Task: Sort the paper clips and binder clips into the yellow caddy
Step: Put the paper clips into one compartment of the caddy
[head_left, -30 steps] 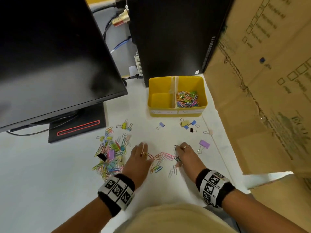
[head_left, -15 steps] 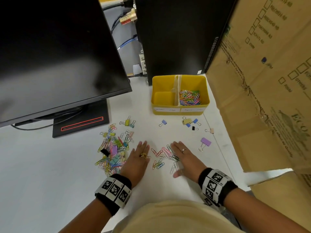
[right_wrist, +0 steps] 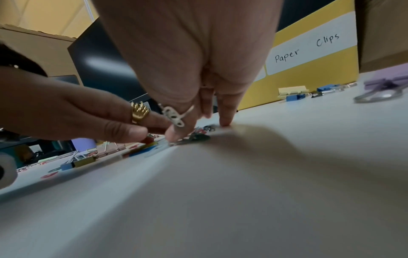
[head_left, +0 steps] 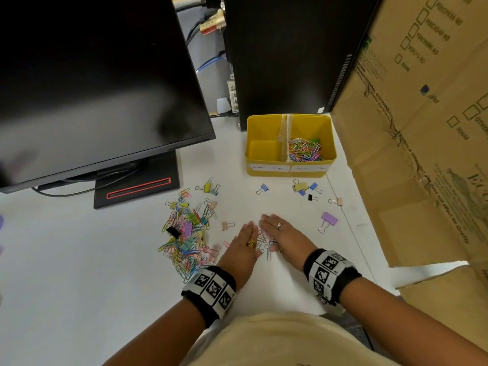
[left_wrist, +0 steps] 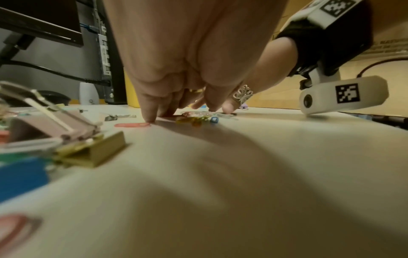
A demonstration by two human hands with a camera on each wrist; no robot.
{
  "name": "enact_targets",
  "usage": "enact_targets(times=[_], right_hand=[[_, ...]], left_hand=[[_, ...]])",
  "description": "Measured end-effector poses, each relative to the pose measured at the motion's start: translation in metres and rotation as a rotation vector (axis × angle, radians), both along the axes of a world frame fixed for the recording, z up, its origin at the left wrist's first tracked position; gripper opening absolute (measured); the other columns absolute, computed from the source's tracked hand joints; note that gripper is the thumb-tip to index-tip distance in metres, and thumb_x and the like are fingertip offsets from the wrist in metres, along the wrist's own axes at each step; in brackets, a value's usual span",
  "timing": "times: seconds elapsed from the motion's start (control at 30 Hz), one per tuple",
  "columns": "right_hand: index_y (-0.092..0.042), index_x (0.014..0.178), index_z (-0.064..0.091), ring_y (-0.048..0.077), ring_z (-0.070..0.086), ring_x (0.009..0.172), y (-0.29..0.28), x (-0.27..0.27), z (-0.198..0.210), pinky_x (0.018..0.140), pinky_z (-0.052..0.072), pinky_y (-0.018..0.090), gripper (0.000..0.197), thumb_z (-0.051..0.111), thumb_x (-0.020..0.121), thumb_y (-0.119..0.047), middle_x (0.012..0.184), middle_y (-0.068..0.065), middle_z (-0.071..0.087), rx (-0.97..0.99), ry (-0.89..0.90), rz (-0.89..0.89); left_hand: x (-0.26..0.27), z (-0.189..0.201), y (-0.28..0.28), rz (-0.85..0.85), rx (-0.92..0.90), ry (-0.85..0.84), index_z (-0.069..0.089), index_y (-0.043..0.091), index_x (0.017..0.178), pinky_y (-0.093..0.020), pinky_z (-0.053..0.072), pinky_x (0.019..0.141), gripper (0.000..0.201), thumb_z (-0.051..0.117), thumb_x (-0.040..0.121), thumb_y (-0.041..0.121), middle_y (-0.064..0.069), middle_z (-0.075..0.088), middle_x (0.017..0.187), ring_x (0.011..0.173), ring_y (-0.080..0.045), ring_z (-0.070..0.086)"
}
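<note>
A: Since a second ago the two hands have closed in on each other. The left hand (head_left: pixel 244 248) and right hand (head_left: pixel 284 237) were apart with the small scatter of coloured wire paper clips (head_left: pixel 265 245) spread between them; now they nearly touch and the clips are bunched under the fingertips.

B: Grasping anything?

A: No. Both lie flat, fingers straight, pressing and raking the clips along the white tabletop (head_left: pixel 79 260).

B: And the target?

A: The yellow plastic two-compartment caddy (head_left: pixel 290 171) stands well ahead; its right compartment holds paper clips, the left looks empty.

B: Risks?

A: Thin wire lying flat could slip from under the fingers when they scoop. The pale peach binder clip (head_left: pixel 227 225) just beside the left hand could get swept along and land in the wrong compartment.
</note>
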State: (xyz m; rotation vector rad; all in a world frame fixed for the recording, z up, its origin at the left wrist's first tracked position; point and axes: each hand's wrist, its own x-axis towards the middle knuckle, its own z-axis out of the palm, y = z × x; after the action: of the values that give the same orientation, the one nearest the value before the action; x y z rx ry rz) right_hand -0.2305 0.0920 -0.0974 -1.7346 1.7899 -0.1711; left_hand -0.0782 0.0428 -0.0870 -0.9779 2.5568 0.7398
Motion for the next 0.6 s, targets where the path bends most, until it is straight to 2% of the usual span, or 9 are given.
enact_targets(times=[0.03,0.1,0.13,0.17,0.23,0.3,0.4,0.5,0.6], right_hand=[[-0.016,0.144,0.016,0.018,0.004,0.145,0.001,0.001,0.001,0.118,0.02,0.035,0.06,0.046,0.092,-0.011,0.157,0.003,0.011,0.026,0.003,0.014],[-0.018,0.143,0.018,0.016,0.005,0.145,0.005,0.001,0.004,0.115,0.029,0.04,0.065,0.049,0.09,-0.037,0.156,0.0,0.013,0.071,0.021,0.038],[-0.019,0.143,0.019,0.016,0.006,0.144,0.007,0.001,0.005,0.113,0.031,0.04,0.071,0.052,0.086,-0.044,0.156,-0.001,0.014,0.094,0.043,0.047],[-0.019,0.143,0.019,0.016,0.008,0.144,0.008,0.0,0.007,0.112,0.032,0.039,0.073,0.053,0.084,-0.045,0.156,-0.001,0.014,0.117,0.084,0.06],[-0.018,0.143,0.021,0.017,0.013,0.143,0.012,-0.003,0.01,0.111,0.031,0.035,0.06,0.049,0.091,-0.03,0.156,0.002,0.016,0.107,0.155,0.059],[-0.016,0.141,0.028,0.018,0.032,0.136,0.014,-0.007,0.01,0.11,0.03,0.029,0.048,0.041,0.094,-0.014,0.151,0.008,0.029,0.072,0.14,-0.016],[-0.012,0.134,0.04,0.019,0.057,0.111,0.014,-0.011,0.011,0.103,0.038,0.025,0.039,0.04,0.096,-0.015,0.131,0.013,0.05,0.082,0.047,-0.14],[-0.011,0.13,0.046,0.027,0.053,0.114,0.012,-0.012,0.015,0.1,0.042,0.033,0.038,0.04,0.093,-0.006,0.127,0.017,0.052,0.072,0.114,-0.084],[-0.012,0.131,0.046,0.029,0.049,0.119,0.015,-0.015,0.017,0.101,0.041,0.035,0.042,0.04,0.091,0.0,0.129,0.016,0.053,0.027,0.117,-0.049]], left_hand=[[-0.001,-0.001,0.001,-0.01,-0.055,0.026,0.016,0.0,0.145,-0.02,0.002,0.115,0.053,0.036,0.099,0.018,-0.014,0.01,0.158,0.147,-0.026,0.009],[0.0,0.002,0.004,-0.019,-0.063,-0.007,0.05,0.005,0.132,-0.028,0.03,0.113,0.043,0.04,0.092,0.019,-0.018,0.037,0.147,0.137,-0.036,0.031],[-0.001,0.005,0.009,-0.099,-0.125,-0.113,0.052,0.01,0.131,-0.035,0.034,0.112,0.041,0.04,0.092,0.019,-0.018,0.036,0.148,0.135,-0.036,0.028],[0.0,0.002,0.014,-0.122,-0.154,-0.191,0.04,0.009,0.139,-0.039,0.029,0.115,0.045,0.037,0.096,0.023,-0.019,0.025,0.153,0.137,-0.036,0.021],[0.0,0.002,0.016,-0.095,-0.147,-0.261,0.004,0.006,0.148,-0.039,0.019,0.117,0.065,0.035,0.098,0.035,-0.018,0.011,0.155,0.139,-0.034,0.017],[-0.007,-0.001,0.015,-0.075,-0.157,-0.209,-0.005,0.011,0.148,-0.038,0.025,0.113,0.074,0.038,0.096,0.039,-0.017,0.016,0.152,0.135,-0.034,0.023],[-0.013,-0.001,0.014,-0.036,-0.152,-0.193,0.003,0.02,0.149,-0.037,0.042,0.1,0.068,0.045,0.096,0.026,-0.014,0.025,0.144,0.128,-0.033,0.028],[-0.012,-0.001,0.008,0.035,-0.123,-0.16,0.017,0.019,0.147,-0.035,0.049,0.089,0.066,0.05,0.092,0.004,-0.012,0.032,0.137,0.126,-0.03,0.031],[-0.011,-0.004,0.001,0.069,-0.105,-0.114,0.037,0.01,0.138,-0.033,0.049,0.091,0.054,0.048,0.088,-0.007,-0.011,0.041,0.133,0.123,-0.028,0.036]])
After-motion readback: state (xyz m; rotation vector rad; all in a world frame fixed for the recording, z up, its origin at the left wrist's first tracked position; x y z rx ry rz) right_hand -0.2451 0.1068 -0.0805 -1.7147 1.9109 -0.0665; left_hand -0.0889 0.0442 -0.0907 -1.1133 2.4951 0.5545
